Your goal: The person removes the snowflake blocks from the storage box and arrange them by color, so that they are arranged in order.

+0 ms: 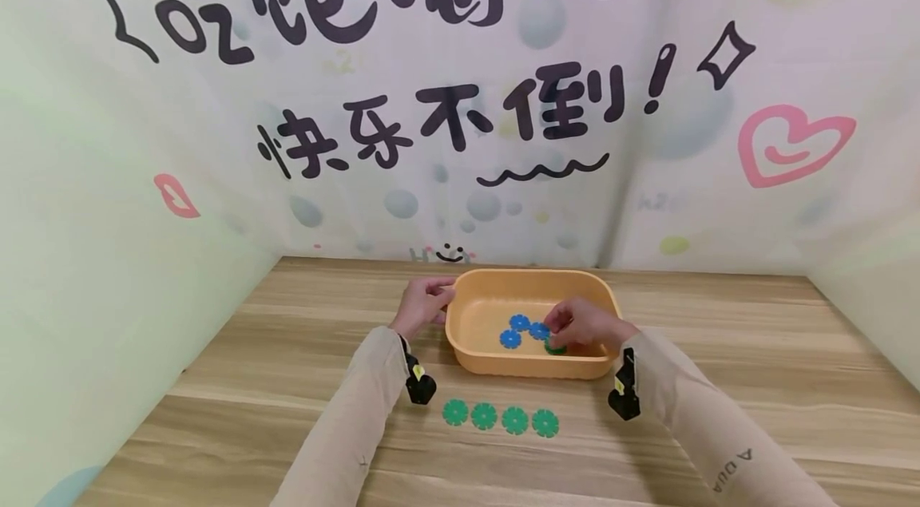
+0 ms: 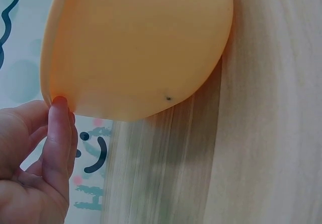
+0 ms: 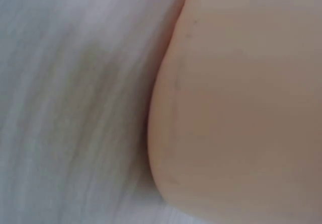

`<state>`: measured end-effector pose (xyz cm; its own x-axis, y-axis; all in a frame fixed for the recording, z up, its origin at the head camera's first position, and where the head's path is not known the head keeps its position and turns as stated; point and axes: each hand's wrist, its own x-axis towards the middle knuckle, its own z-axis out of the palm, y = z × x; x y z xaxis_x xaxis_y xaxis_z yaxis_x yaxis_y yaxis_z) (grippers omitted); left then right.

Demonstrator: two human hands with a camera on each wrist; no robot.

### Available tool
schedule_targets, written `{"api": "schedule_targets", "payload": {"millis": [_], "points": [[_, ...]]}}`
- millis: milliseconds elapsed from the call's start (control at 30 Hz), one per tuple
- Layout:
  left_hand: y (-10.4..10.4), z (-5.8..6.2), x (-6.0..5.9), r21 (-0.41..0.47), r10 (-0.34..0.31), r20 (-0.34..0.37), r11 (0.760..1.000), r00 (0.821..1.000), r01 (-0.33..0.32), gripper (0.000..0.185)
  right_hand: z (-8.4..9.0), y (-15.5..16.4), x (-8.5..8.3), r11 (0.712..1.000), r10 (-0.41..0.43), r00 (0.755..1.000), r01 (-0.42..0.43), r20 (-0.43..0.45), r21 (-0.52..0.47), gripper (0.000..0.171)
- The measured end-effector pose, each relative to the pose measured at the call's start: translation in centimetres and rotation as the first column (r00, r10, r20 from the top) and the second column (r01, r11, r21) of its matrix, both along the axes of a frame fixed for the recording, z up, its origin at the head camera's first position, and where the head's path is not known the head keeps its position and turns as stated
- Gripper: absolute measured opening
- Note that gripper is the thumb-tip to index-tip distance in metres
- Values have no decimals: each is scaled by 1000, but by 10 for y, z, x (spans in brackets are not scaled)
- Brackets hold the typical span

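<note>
An orange plastic basin stands on the wooden table. My left hand holds its left end; in the left wrist view the thumb and fingers pinch the rim. My right hand reaches inside the basin on the right, thumb and fingers curled together at a green notched plastic disc, partly hidden under them. Left of these fingertips lie blue notched discs: one close by, another behind and a third nearer the front. In the right wrist view only the basin's outer wall and tabletop show.
Several green notched discs lie in a row on the table in front of the basin. A printed cloth hangs behind the table's back edge. Pale walls border the sides.
</note>
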<state>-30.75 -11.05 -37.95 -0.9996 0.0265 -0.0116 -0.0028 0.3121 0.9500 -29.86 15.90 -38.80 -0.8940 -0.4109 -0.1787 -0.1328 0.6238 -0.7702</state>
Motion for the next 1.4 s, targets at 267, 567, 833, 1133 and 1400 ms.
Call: {"api": "schedule_targets", "payload": {"millis": [267, 567, 833, 1133, 1400], "points": [[0, -1, 1, -1, 10, 23, 1000, 1000, -10, 29, -2, 1, 0, 998, 61, 998, -61, 5, -10, 29], [-1, -2, 1, 22, 3, 34, 1000, 999, -4, 29, -4, 1, 1, 987, 152, 988, -153, -23, -50, 28], [0, 0, 0, 15, 7, 41, 1000, 999, -7, 29, -7, -1, 0, 978, 203, 975, -206, -90, -31, 24], [0, 0, 0, 13, 6, 49, 1000, 999, -7, 29, -9, -3, -1, 978, 206, 971, -207, -120, 3, 20], [0, 0, 0, 28, 6, 38, 1000, 999, -7, 29, -9, -3, 0, 981, 190, 974, -192, -123, -4, 16]]}}
